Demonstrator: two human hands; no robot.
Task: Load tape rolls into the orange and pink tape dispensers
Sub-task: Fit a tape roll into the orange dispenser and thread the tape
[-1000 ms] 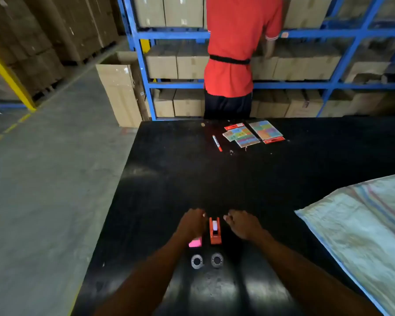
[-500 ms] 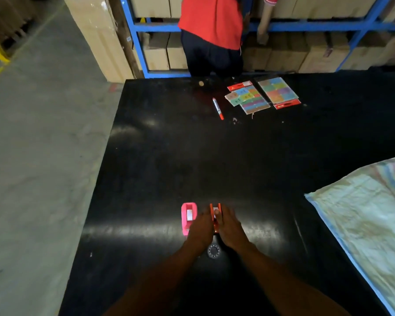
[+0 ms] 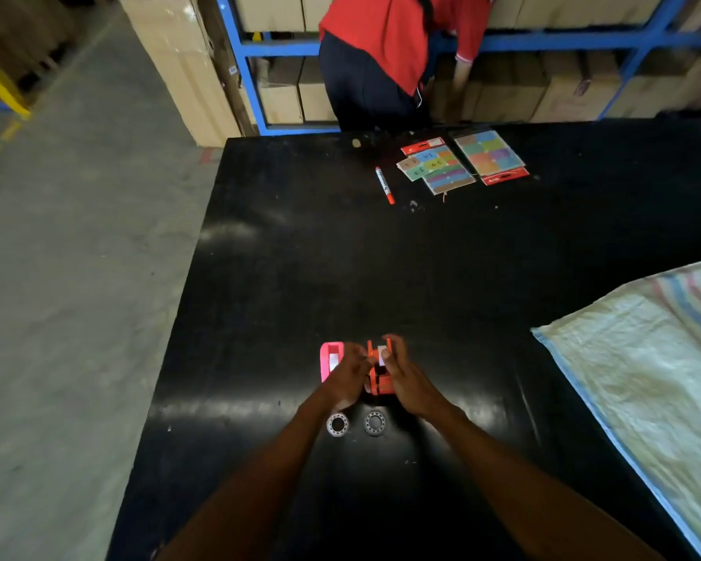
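Note:
The orange tape dispenser [image 3: 379,376] sits on the black table [image 3: 340,257] between both hands. My left hand [image 3: 351,374] grips its left side and my right hand [image 3: 405,378] grips its right side. A pink tape dispenser [image 3: 330,360] lies flat just left of my left hand, partly hidden by its fingers. Two small clear tape rolls lie flat near my wrists: the left tape roll [image 3: 336,424] and the right tape roll [image 3: 374,422], both untouched.
A red marker [image 3: 384,185] and colourful card packs [image 3: 462,159] lie at the far side. A woven sack [image 3: 644,358] covers the right of the table. A person in red [image 3: 389,54] bends at blue shelving with cartons. The table's left edge drops to concrete floor.
My hands have gone from resting beside the dispensers to closing on the orange dispenser from both sides. The pink dispenser is now uncovered. My view has tilted down; both rolls show again.

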